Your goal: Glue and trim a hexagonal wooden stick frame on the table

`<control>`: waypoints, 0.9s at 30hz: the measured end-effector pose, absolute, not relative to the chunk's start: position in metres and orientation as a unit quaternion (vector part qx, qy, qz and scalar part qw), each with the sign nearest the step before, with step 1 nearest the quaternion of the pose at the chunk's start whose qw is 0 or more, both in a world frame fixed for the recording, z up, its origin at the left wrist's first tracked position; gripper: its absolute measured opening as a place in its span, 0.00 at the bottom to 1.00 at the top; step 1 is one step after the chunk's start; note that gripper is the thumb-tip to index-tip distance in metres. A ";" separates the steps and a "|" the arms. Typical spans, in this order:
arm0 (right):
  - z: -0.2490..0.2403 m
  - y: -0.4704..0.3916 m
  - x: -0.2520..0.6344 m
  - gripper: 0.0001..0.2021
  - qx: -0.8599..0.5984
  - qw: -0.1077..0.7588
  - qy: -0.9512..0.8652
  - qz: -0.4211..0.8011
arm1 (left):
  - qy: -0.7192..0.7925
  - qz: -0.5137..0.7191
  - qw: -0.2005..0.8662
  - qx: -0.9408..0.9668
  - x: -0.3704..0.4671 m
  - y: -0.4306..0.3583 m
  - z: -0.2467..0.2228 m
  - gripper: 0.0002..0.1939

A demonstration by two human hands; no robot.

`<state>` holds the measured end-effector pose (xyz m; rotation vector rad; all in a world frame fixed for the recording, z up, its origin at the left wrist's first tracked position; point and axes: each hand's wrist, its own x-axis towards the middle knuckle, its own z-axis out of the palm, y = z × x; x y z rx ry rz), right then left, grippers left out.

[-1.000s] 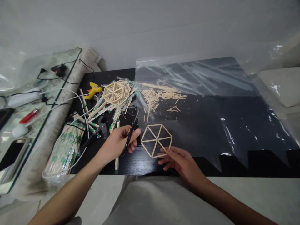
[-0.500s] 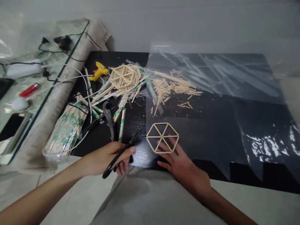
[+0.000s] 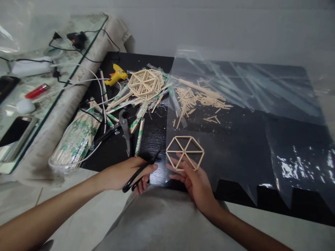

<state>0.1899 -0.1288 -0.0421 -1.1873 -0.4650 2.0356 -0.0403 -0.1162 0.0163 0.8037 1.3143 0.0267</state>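
Observation:
Black-handled scissors (image 3: 138,175) are gripped in my left hand (image 3: 128,172) near the front edge of the black table. A hexagonal stick frame with six spokes (image 3: 184,152) lies to their right, on the clear plastic sheet. My right hand (image 3: 195,179) is at the lower part of this frame, its thumb over a lower stick and its fingers seen below and through the frame. More hexagon frames (image 3: 145,83) are piled at the back left. Pliers (image 3: 125,129) lie beyond my left hand.
A yellow glue gun (image 3: 116,75), wrapped sticks (image 3: 75,139) and white cable stand left. Cut sticks (image 3: 185,99) lie behind the hexagon. A glass-topped surface (image 3: 60,52) at far left holds a red lighter (image 3: 36,91) and a phone (image 3: 17,134).
My right hand has turned, bringing its thumb onto the frame's lower side, where its fingers were spread before. My left hand keeps the scissors. The view has shifted slightly.

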 end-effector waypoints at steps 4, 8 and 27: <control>-0.046 -0.132 0.191 0.25 -0.439 0.386 -0.183 0.790 | 0.589 0.010 0.720 0.366 -0.035 -0.113 0.017 0.37; -0.046 -0.128 0.182 0.25 -0.414 0.434 -0.177 0.780 | 0.585 0.000 0.729 0.356 -0.033 -0.111 0.013 0.39; -0.046 -0.122 0.176 0.23 -0.435 0.428 -0.165 0.774 | 0.602 0.013 0.707 0.371 -0.021 -0.119 0.005 0.36</control>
